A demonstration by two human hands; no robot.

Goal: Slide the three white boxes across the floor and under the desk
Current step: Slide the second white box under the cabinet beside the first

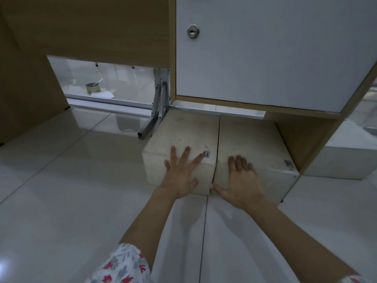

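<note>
Two white boxes stand side by side on the tiled floor, their far ends under the desk's cabinet [265,54]. My left hand [180,172] lies flat with fingers spread on the near top edge of the left box [183,131]. My right hand [240,178] presses flat on the near edge of the right box [251,137]. A third white box [342,160] shows at the right, beyond the cabinet's wooden side panel. Neither hand grips anything.
A metal leg bracket [157,111] stands just left of the left box. A wooden panel [26,82] bounds the space on the left. A roll of tape [92,88] sits behind the glass-like gap at the back. Glossy floor tiles [71,201] spread out near me.
</note>
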